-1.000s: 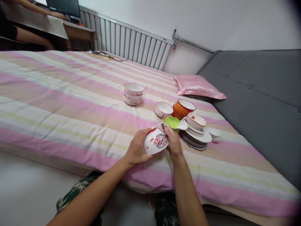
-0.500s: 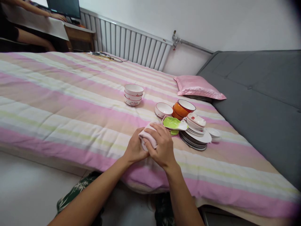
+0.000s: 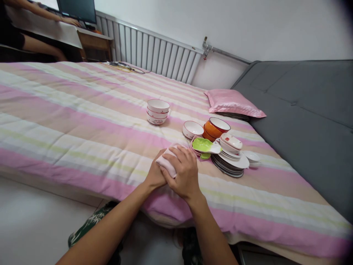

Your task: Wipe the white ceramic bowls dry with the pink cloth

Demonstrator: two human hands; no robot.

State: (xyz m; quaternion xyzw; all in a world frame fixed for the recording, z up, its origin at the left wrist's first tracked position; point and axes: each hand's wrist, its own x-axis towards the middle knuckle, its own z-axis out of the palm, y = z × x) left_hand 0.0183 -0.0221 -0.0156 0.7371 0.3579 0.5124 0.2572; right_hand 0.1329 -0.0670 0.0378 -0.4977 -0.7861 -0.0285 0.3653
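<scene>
Both my hands meet above the near edge of the striped bed point(image 3: 82, 121). My right hand point(image 3: 183, 173) is wrapped over a pale pink cloth point(image 3: 166, 163) and presses it down. Beneath it, my left hand point(image 3: 154, 176) cups a white bowl with red pattern; cloth and fingers hide that bowl entirely. A green leaf-shaped dish point(image 3: 205, 145) lies just to the right. Beyond it are a white bowl point(image 3: 192, 129), stacked orange bowls point(image 3: 216, 127) and a pile of plates point(image 3: 230, 162).
A stack of three white bowls point(image 3: 157, 110) sits mid-bed. A pink pillow point(image 3: 234, 103) lies by the grey sofa point(image 3: 303, 110). A radiator point(image 3: 154, 51) lines the wall. Another person's arm point(image 3: 35, 9) reaches to a desk with a monitor point(image 3: 77, 9) at top left.
A second ago the white bowl showed between my hands, cloth at its rim. My right hand has since swept the cloth over it, covering it, and keeps sliding left.
</scene>
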